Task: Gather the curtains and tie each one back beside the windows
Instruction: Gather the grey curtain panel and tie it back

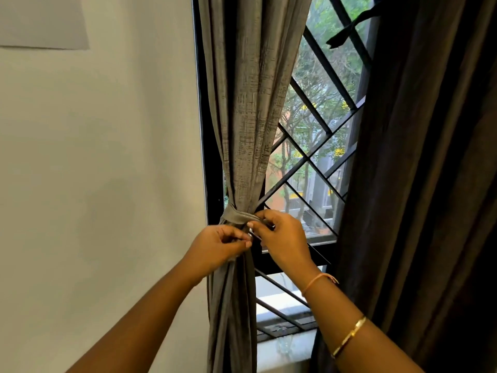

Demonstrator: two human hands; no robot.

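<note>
A grey textured curtain (250, 109) hangs gathered into a narrow bunch at the window's left side. A matching grey tie-back band (235, 214) wraps around its waist. My left hand (217, 244) pinches one end of the band in front of the bunch. My right hand (282, 238) pinches the other end just to the right, fingertips almost touching the left hand's. A small metal fastener shows between the two hands. A second, darker curtain (430, 170) hangs loose at the right, with a dark tie strip (347, 32) dangling near its top.
The window has a black frame (207, 157) and a black diagonal grille (309, 162). A pale wall (102, 157) fills the left. A stone sill (285, 348) runs below the window. Trees and buildings lie outside.
</note>
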